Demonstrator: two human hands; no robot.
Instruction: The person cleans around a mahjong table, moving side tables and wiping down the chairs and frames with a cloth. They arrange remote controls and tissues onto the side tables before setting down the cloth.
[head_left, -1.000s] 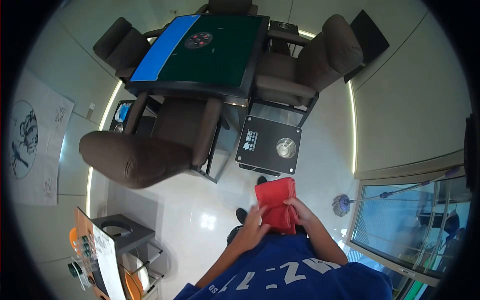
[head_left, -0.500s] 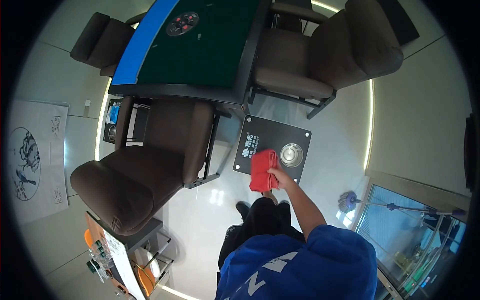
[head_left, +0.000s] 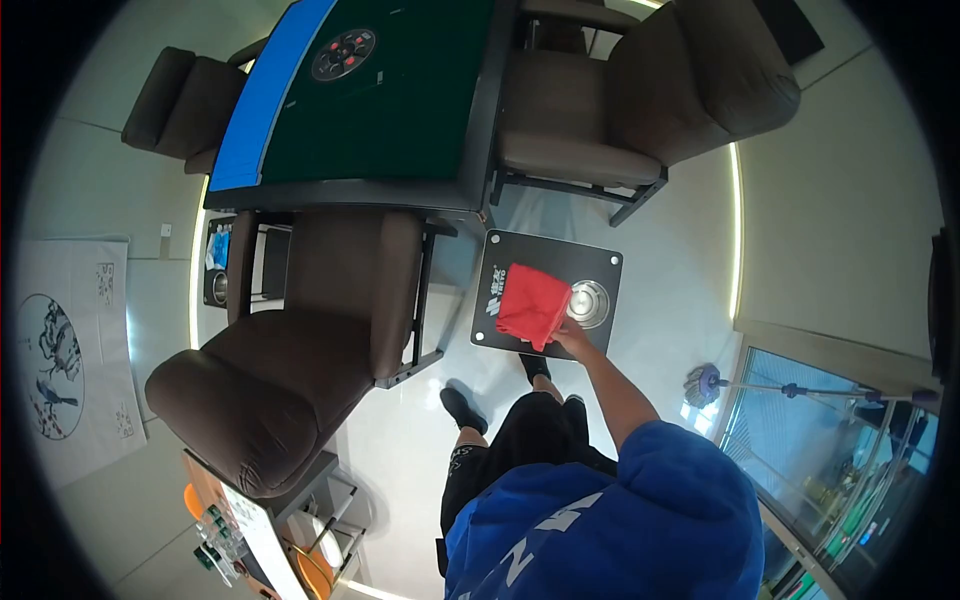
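Observation:
My right hand (head_left: 569,338) grips the lower right corner of a folded red cloth (head_left: 532,303). The cloth lies spread over a small black side table (head_left: 545,252), hiding part of its white lettering. Just beside the cloth, a round metal cup holder (head_left: 588,303) is set in the tabletop, its left edge close to the fabric. My left hand is out of sight.
A game table (head_left: 390,110) with green felt stands ahead, with brown armchairs (head_left: 335,265) around it. On the right, a mop (head_left: 703,384) leans by a glass cabinet (head_left: 800,430). At the lower left is a shelf with glasses (head_left: 222,530).
The red cloth has been opened out wider and shifted slightly forward and to the right over the side table. My right hand has moved closer to its corner, and my feet have stepped.

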